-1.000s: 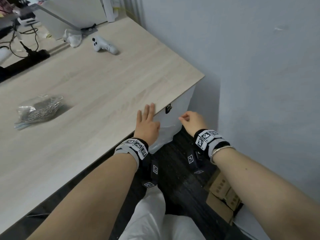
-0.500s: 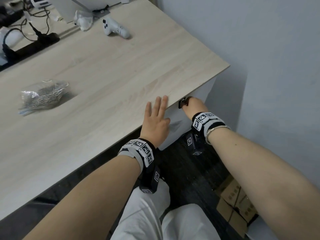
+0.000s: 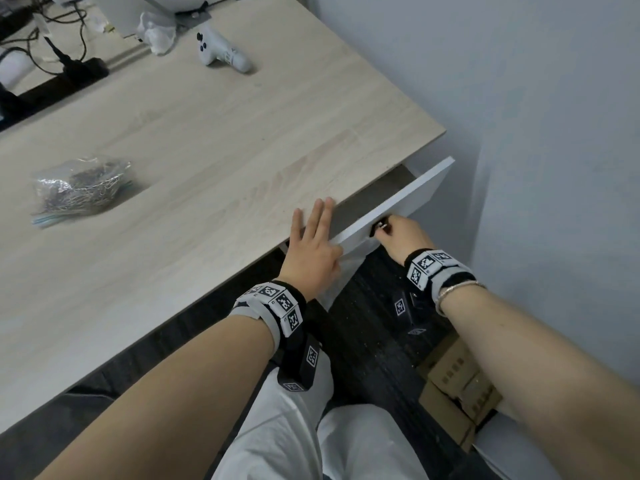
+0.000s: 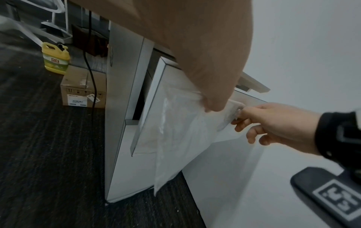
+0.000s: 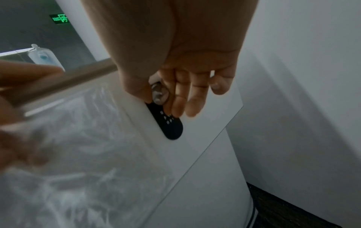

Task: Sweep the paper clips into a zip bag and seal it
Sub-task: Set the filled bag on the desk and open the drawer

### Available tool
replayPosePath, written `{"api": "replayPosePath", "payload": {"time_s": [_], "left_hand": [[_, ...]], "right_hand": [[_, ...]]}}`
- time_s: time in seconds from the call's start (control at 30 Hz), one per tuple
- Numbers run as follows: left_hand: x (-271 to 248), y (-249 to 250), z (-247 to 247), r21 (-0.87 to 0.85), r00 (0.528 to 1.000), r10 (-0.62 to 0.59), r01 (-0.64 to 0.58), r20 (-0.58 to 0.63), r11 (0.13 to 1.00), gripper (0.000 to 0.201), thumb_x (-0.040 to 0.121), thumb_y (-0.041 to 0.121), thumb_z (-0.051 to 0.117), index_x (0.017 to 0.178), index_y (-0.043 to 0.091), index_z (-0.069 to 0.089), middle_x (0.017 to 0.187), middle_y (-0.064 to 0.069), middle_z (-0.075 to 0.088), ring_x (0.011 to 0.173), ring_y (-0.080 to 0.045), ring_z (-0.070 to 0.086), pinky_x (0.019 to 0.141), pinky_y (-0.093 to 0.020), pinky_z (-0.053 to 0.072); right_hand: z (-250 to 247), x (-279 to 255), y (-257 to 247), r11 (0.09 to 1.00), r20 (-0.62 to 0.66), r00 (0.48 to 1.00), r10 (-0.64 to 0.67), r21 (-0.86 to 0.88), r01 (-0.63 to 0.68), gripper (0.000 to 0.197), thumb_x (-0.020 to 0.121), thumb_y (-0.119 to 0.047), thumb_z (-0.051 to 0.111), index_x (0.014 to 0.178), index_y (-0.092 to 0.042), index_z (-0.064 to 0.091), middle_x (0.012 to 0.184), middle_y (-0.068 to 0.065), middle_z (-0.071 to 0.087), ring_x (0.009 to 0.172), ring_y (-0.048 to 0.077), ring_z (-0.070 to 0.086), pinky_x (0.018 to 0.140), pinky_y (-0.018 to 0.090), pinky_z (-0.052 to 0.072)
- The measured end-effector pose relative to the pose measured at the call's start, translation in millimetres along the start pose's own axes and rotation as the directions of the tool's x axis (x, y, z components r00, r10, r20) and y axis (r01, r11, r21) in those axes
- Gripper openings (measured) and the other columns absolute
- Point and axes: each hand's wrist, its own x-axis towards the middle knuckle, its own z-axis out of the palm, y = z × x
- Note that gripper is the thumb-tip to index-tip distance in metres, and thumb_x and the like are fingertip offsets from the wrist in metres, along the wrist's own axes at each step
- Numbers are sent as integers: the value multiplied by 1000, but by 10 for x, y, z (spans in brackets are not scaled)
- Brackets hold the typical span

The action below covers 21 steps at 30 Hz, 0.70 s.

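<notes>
A clear zip bag full of paper clips (image 3: 79,187) lies on the wooden table (image 3: 214,140), far left of both hands. My left hand (image 3: 313,233) rests at the table's front edge with straight fingers on top. Below the edge its thumb (image 4: 210,86) pinches a second, empty clear zip bag (image 4: 185,131), which hangs down in front of the drawer. My right hand (image 3: 398,233) grips the metal knob (image 5: 159,94) above a black lock plate (image 5: 170,123) on the white drawer front (image 3: 408,199). The drawer stands partly open.
A white controller (image 3: 221,51), crumpled tissue (image 3: 156,29) and a power strip with cables (image 3: 69,71) lie at the table's far end. The wall (image 3: 536,133) is close on the right. Cardboard boxes (image 3: 457,386) sit on the dark floor, and a yellow bottle (image 4: 55,58) stands under the desk.
My right hand reached up to the drawer knob, took hold of it, and the drawer has slid out from under the table. The left hand stayed at the table edge.
</notes>
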Motion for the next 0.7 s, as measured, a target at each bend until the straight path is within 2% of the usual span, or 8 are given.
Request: {"api": "replayPosePath", "payload": {"time_s": [0.1,0.17,0.23,0.33,0.4,0.5,0.57,0.7], "left_hand": [[-100,142,-63,-22,994,72,-70,85,997,19,89,27,52,76,20,64,160,-15,1,148,-36,-3,117,-59,-1],[-139,211,-109,-75,985,85,-74,151,994,21,90,26,50,85,17,68,158,-14,18,145,-34,16,117,-51,16],[-165,244,-157,-174,977,78,-43,201,984,21,88,21,48,88,12,67,140,-12,43,124,-33,43,100,-43,36],[-192,272,-243,-317,974,74,-2,215,948,18,86,21,47,81,11,61,114,-8,55,98,-29,56,84,-39,46],[-189,287,-307,-377,962,88,16,258,926,19,86,21,47,78,9,59,108,-7,56,92,-28,59,80,-41,52],[-162,284,-413,-485,950,74,87,302,870,18,88,21,48,75,12,54,96,-7,58,87,-26,59,82,-44,53],[-121,247,-474,-524,975,17,105,222,845,18,89,24,50,76,13,56,97,-7,56,94,-23,54,86,-39,49],[-33,164,-669,-614,974,-209,215,82,759,19,93,25,46,90,11,58,86,-3,51,77,-21,52,62,-27,36]], "right_hand": [[-171,-127,96,999,-32,998,48,21,-48,33,82,-38,62,101,-11,57,102,8,60,90,26,59,82,42,51],[-306,-197,124,996,-171,985,23,91,-8,40,78,-29,67,111,-13,50,116,7,50,98,25,56,87,43,49],[-410,-275,103,990,-223,971,-88,92,111,46,81,-14,60,124,-14,44,131,6,39,99,25,56,91,43,48],[-474,-343,2,971,-62,969,-238,-31,237,60,85,-2,46,140,-22,33,151,-5,22,99,20,57,91,38,48],[-477,-342,-18,967,84,972,-218,-117,227,63,86,-3,44,144,-24,28,156,-7,12,101,16,57,88,34,48],[-504,-349,26,966,208,965,-159,-168,195,58,87,-1,44,142,-18,34,153,1,21,127,20,44,106,34,38],[-540,-397,59,966,209,965,-159,-168,195,51,88,1,42,136,-15,43,146,3,32,120,20,49,103,31,39],[-558,-550,147,980,185,974,-130,-127,155,44,86,2,39,127,-11,51,138,7,39,116,23,49,101,30,38]]}}
